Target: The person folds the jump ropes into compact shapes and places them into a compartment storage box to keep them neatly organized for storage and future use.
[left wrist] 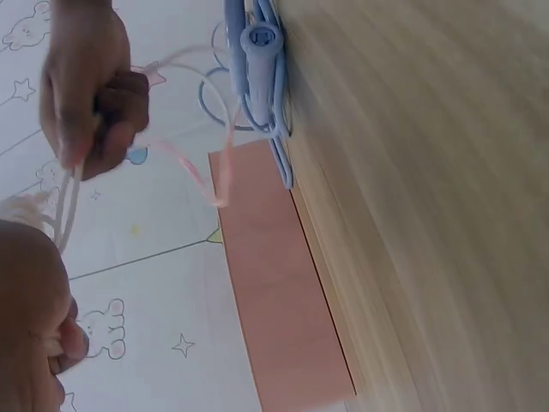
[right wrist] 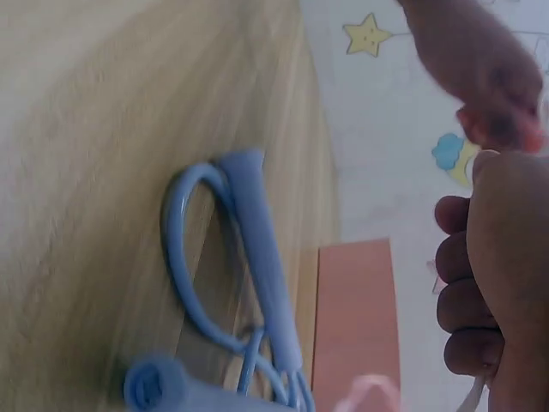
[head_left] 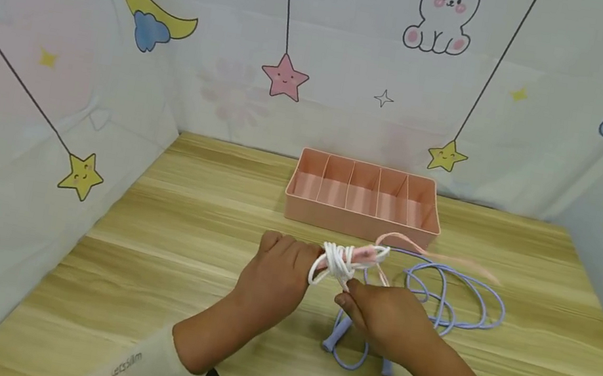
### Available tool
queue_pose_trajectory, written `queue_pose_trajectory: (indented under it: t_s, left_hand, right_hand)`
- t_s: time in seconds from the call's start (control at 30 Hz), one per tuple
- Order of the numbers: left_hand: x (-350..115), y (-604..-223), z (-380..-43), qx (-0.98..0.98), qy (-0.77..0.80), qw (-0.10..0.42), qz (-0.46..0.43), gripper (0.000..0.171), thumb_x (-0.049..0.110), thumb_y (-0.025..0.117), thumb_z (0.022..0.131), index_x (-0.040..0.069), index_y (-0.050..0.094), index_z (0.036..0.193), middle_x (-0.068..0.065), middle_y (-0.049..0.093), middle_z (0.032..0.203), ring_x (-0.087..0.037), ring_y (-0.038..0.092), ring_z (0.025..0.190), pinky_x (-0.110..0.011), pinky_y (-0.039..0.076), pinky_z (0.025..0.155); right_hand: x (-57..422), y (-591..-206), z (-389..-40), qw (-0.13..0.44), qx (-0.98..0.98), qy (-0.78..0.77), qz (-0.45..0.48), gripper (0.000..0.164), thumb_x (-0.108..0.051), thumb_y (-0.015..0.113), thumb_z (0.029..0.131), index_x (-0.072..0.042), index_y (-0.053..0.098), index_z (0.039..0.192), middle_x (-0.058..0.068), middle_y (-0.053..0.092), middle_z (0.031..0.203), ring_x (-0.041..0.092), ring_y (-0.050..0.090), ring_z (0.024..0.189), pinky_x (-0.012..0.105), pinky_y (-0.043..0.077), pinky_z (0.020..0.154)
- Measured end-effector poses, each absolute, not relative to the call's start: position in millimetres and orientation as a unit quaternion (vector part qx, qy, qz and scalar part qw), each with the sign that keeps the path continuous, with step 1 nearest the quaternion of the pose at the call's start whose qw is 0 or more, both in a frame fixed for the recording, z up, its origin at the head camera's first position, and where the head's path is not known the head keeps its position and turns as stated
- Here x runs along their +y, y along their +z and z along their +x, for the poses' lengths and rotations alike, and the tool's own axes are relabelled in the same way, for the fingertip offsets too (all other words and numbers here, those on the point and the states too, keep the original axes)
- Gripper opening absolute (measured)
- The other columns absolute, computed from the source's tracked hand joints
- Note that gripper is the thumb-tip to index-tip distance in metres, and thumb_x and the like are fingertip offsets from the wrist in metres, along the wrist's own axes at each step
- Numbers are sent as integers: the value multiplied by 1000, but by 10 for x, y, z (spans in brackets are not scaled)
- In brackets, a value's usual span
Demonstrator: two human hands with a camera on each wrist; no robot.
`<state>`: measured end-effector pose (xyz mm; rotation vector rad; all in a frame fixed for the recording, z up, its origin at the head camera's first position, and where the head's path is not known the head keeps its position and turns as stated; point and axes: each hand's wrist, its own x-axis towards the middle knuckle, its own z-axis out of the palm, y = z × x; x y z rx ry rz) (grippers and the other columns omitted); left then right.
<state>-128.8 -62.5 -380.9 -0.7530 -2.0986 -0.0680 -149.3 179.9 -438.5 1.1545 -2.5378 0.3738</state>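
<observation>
A white cord (head_left: 338, 262) is wound in several turns round a pink piece (head_left: 367, 254), held above the table between both hands. My left hand (head_left: 276, 274) grips the left end of this bundle, its fingers curled. With curled fingers my right hand (head_left: 390, 316) pinches the white cord at the bundle's lower side; in the left wrist view, strands run taut between the hands. A thin pink strand (head_left: 409, 239) trails off to the right. Under and beyond the right hand lies a periwinkle jump rope (head_left: 473, 325), its handles (head_left: 337, 334) toward me.
A pink box (head_left: 358, 221) with several compartments stands behind the hands, near the back wall. Printed white fabric (head_left: 335, 127) encloses the wooden table (head_left: 183, 215) at the back and sides. The jump rope's loops spread over the table's right half.
</observation>
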Motion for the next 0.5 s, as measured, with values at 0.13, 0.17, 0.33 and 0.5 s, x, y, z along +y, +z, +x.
queue_pose_trajectory:
  t_s: [0.13, 0.17, 0.33, 0.5]
  left_hand:
    - [-624, -3827, -1324, -888, 34, 390, -240, 30, 29, 41, 107, 9, 61, 98, -1, 51, 71, -20, 47, 60, -37, 34, 66]
    - [-618, -3836, -1332, -898, 45, 373, -229, 26, 29, 45, 106, 11, 61, 98, 0, 51, 70, -20, 47, 59, -36, 34, 65]
    - [-599, -3922, -1360, -924, 76, 307, -213, 13, 24, 62, 100, 14, 62, 92, -1, 55, 70, -24, 52, 61, -38, 35, 66]
    - [-551, -3947, -1307, -908, 82, 295, -286, 11, 13, 64, 97, 14, 59, 87, -1, 50, 66, -24, 48, 59, -38, 36, 68]
  right_hand:
    - [1571, -3674, -1045, 131, -886, 125, 427, 24, -27, 55, 104, -18, 49, 83, -13, 38, 62, 7, 38, 50, 31, 38, 46]
    - [1562, -3678, -1030, 136, -886, 120, 427, 22, -24, 59, 101, -18, 49, 82, -14, 39, 62, 6, 37, 49, 31, 37, 45]
    - [1567, -3622, -965, 187, -869, 98, 447, 17, -20, 48, 102, -15, 53, 87, -9, 46, 67, 13, 49, 53, 33, 38, 45]
    - [1596, -3445, -1002, 246, -849, 61, 464, 43, -27, 25, 114, -9, 61, 97, -4, 52, 79, 14, 54, 65, 28, 43, 50]
